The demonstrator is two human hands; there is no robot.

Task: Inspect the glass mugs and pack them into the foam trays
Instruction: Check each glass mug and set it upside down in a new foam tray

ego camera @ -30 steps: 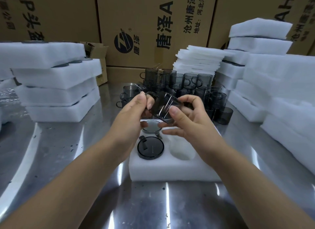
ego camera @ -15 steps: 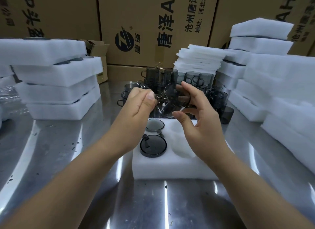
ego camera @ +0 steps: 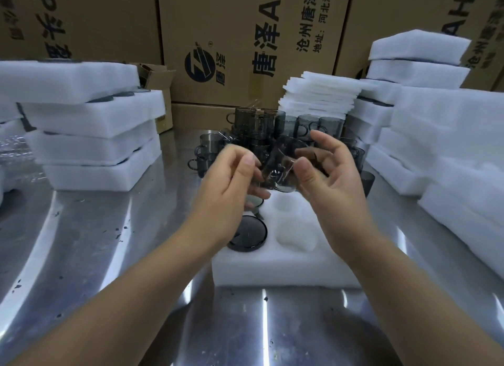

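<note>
Right grip [ego camera: 327, 172] is half closed on the mug [ego camera: 283, 164]: thumb on the near wall, fingers curled round the far side. Left grip [ego camera: 231, 180] curls in from the left, fingertips under the lower edge, thumb just beside the glass; blur hides how much weight it takes. The mug is tilted, held in the air between both grips and above the far end of the tray [ego camera: 286, 267], touching nothing else.

This looks like the inspecting step, with packing to follow. To do it well, I would let the right grip carry the weight and use the left only to turn the glass, so that rim, base and handle each pass against the white foam, where chips and cracks in smoked glass show best. Thumbs are better off the rim, since a chip there cuts and prints hide flaws.

One mug sits base-up in the near left pocket [ego camera: 248, 234], and another is partly hidden behind the left grip. Two right-hand pockets [ego camera: 297, 234] are free. The held mug probably goes in the same way up, lowered straight, with the handle lined up to the pocket's notch before pressing.

Unpacked mugs [ego camera: 261, 125] crowd the table [ego camera: 109, 229] just behind, so a wide turn risks a knock; turning close over the foam is safer.
</note>
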